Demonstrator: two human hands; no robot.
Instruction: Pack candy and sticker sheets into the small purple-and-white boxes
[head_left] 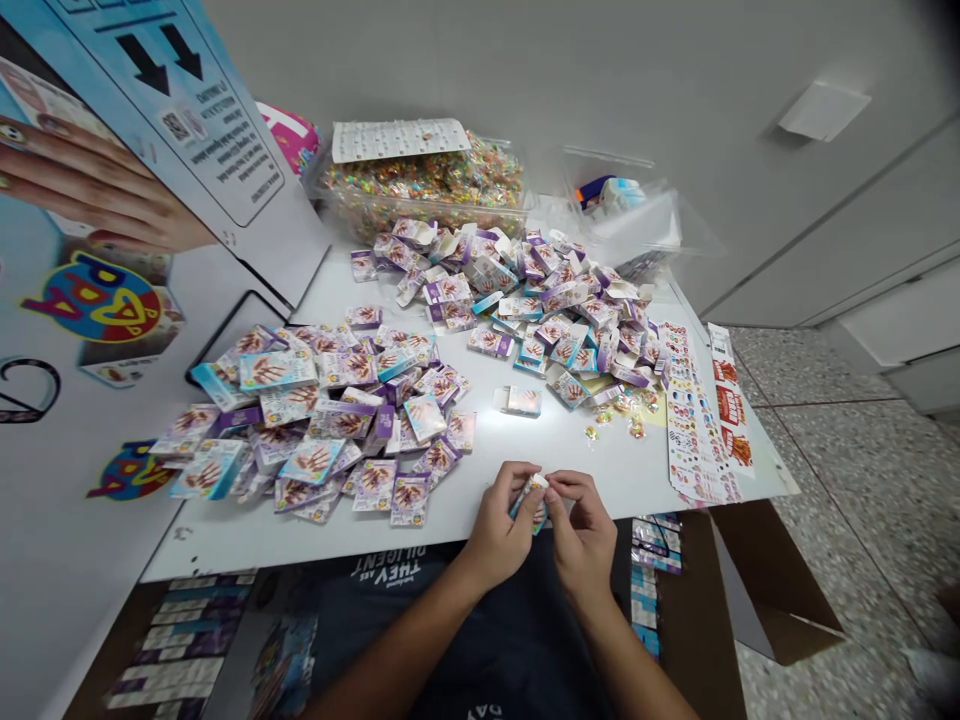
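Note:
Near the front edge of the white table, both my hands meet on a small printed cardboard box with a whitish top end. My left hand is closed round its left side. The fingers of my right hand pinch the box at its upper right. Just beyond the hands, a single box with its flap out lies on the table. To the right of it are tiny colourful packets.
Left is a heap of boxes; behind, a pile of boxes with open flaps. A clear bin of colourful packets stands at the back. Sticker sheets lie right, above an open carton. A printed display rises left.

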